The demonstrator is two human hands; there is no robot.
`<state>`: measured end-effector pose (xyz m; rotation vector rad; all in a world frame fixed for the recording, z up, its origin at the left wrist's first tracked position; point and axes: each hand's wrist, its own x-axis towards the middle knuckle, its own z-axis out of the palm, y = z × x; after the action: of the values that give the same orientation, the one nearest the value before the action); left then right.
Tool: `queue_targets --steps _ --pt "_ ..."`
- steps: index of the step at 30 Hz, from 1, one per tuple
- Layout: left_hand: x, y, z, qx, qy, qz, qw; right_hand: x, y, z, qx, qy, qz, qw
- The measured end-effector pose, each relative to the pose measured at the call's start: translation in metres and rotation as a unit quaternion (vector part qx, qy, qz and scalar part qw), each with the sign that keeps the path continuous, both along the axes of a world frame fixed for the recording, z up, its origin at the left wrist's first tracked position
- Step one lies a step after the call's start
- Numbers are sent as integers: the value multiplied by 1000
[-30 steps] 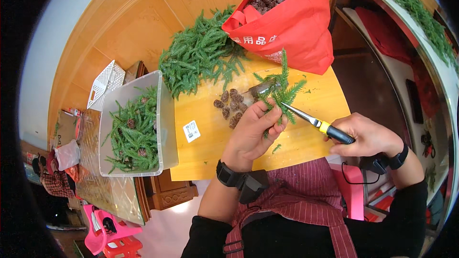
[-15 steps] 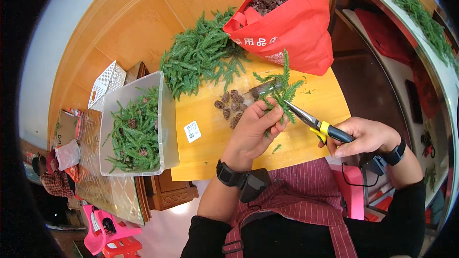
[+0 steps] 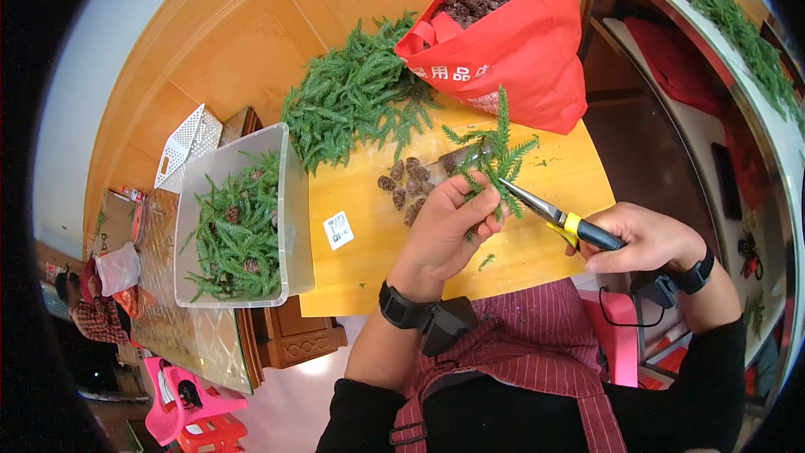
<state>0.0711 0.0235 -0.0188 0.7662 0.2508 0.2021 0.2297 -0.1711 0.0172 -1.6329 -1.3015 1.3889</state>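
Between the thumb and fingers of my left hand (image 3: 459,222) is a green artificial pine sprig (image 3: 501,151), its needled tips fanning upward. My right hand (image 3: 641,239) grips the black-and-yellow handles of long-nose pliers (image 3: 549,214). The plier jaws point up and left and meet the lower stem of the sprig, right by my left fingertips. Whether the jaws are closed on the stem is hard to make out. Behind my left hand several small brown pine cones (image 3: 405,184) lie on the yellow table (image 3: 377,277), beside a clear roll-like piece (image 3: 465,157) partly covered by the sprig.
A heap of green sprigs (image 3: 352,96) lies at the table's back left. The red bag (image 3: 511,59) of pine cones stands behind my hands. On the left is a clear plastic bin (image 3: 293,226) holding sprigs with cones. A white label (image 3: 338,231) lies near it. Another person (image 3: 92,315) is far left.
Hardly anything differs. Both hands keep their hold on the sprig and the pliers, and the plier handles appear drawn slightly closer together.
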Motion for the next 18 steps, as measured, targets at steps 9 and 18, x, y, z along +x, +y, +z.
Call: queue_targets --steps 9,18 --pt "-1 6 -10 -35 -30 -52 998 -5 -1 8 38 -80 -14 996" --pt "-2 6 -13 -51 -5 -44 998 -8 -1 6 38 -171 -8 985"
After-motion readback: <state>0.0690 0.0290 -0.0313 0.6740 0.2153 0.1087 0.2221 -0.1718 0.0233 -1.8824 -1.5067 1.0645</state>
